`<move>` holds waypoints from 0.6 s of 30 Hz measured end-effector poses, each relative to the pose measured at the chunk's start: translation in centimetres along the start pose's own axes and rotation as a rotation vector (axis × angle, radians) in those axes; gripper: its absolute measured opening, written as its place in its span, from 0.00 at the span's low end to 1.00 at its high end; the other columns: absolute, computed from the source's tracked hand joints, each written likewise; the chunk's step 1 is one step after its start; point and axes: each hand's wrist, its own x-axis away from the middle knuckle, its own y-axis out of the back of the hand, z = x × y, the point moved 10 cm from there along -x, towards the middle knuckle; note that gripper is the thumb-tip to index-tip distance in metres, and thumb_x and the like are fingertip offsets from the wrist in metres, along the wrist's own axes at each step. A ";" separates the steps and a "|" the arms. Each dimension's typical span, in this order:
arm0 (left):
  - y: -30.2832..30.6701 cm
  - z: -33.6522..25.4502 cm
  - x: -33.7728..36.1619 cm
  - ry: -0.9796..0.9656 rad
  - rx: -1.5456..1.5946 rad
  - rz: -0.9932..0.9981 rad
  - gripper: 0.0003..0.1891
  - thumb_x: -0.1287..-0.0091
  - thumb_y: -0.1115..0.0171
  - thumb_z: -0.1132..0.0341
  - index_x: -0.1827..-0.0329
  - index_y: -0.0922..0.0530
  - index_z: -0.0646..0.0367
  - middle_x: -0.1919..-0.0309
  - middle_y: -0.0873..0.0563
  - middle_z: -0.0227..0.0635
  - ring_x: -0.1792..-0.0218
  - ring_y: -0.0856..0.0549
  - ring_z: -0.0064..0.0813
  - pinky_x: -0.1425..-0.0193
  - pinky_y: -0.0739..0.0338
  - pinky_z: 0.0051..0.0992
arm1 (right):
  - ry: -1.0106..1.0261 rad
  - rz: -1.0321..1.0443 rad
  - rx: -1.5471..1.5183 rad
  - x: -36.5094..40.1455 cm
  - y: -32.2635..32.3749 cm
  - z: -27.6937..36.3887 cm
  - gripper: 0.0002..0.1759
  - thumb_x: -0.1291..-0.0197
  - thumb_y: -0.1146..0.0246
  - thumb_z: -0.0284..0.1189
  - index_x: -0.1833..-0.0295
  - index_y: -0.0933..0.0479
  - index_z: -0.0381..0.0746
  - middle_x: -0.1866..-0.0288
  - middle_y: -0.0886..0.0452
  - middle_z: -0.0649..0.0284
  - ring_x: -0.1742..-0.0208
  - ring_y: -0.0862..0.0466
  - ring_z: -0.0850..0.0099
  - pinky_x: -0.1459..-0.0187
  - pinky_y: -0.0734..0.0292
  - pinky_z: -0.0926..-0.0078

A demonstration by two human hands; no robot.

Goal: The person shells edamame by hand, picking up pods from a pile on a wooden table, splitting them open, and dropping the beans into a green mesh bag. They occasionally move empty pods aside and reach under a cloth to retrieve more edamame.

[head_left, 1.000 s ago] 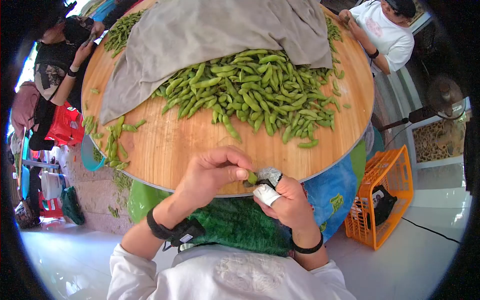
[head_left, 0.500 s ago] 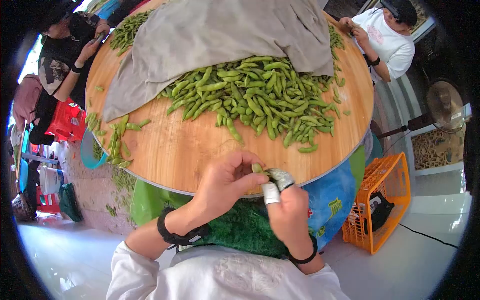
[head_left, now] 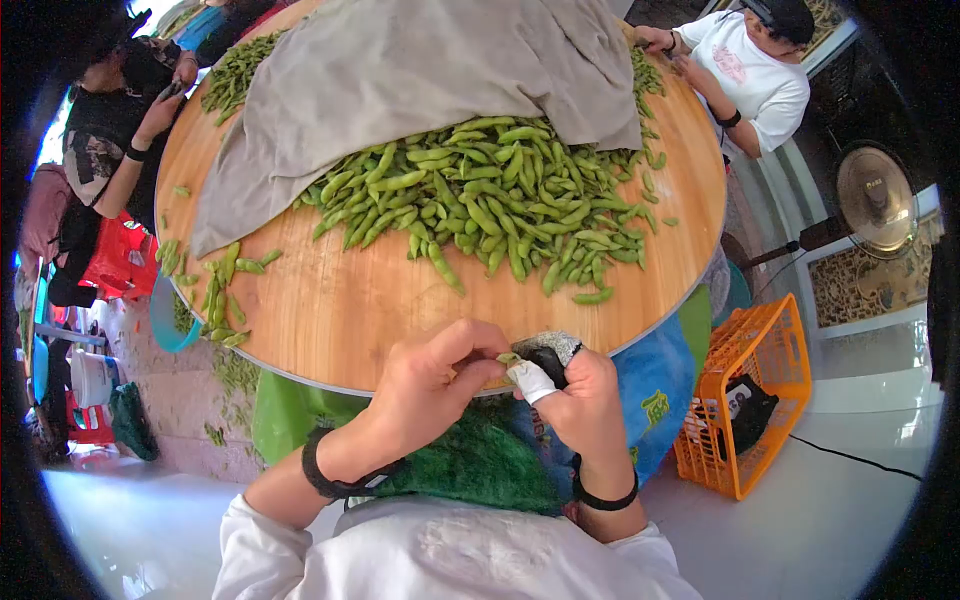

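Observation:
Close over the near edge of the round wooden table point(head_left: 330, 325), my left hand point(head_left: 420, 390) pinches a green soybean pod point(head_left: 508, 357) between thumb and fingertips. My right hand point(head_left: 585, 400) meets it from the right, its white-wrapped thumb pressed at the pod. A silver and black covering shows on that hand's curled forefinger. Most of the pod is hidden by the fingers. Beyond my hands lies a heap of soybean pods point(head_left: 480, 200), partly under a grey cloth point(head_left: 420, 80).
Loose pods point(head_left: 220, 295) lie at the table's left. A person in black point(head_left: 110, 130) works at the left, another in white point(head_left: 750, 80) at the right. An orange crate point(head_left: 745, 400) and a fan point(head_left: 876, 200) stand to the right. A teal basin point(head_left: 172, 318) sits lower left.
My right hand has turned, bringing the wrapped thumb up against the pod, which now shows less between the fingers. My left hand has shifted slightly down. The whole view has moved a little.

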 end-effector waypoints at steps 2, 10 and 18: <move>-0.6 0.9 0.1 0.068 0.173 0.063 0.09 0.41 0.40 0.81 0.59 0.25 0.62 0.65 0.20 0.29 0.65 0.20 0.19 0.61 0.24 0.18 | 0.005 0.035 -0.022 0.0 0.0 -0.1 0.07 0.47 0.36 0.25 0.63 0.23 0.34 0.77 0.22 0.65 0.75 0.25 0.80 0.70 0.28 0.80; -0.4 -1.4 -0.7 -0.172 0.043 0.069 0.10 0.44 0.37 0.80 0.60 0.24 0.61 0.67 0.19 0.34 0.68 0.19 0.22 0.66 0.23 0.20 | -0.124 0.059 -0.380 -0.2 -0.6 -1.9 0.03 0.44 0.40 0.20 0.63 0.23 0.36 0.73 0.24 0.74 0.74 0.29 0.86 0.72 0.34 0.87; -0.6 -3.7 0.1 -0.492 -0.169 0.027 0.13 0.48 0.34 0.78 0.59 0.23 0.58 0.69 0.19 0.37 0.67 0.17 0.35 0.67 0.21 0.27 | -0.386 0.109 -0.606 0.5 -1.1 -3.2 0.02 0.42 0.42 0.24 0.67 0.26 0.38 0.81 0.29 0.71 0.84 0.35 0.86 0.84 0.45 0.87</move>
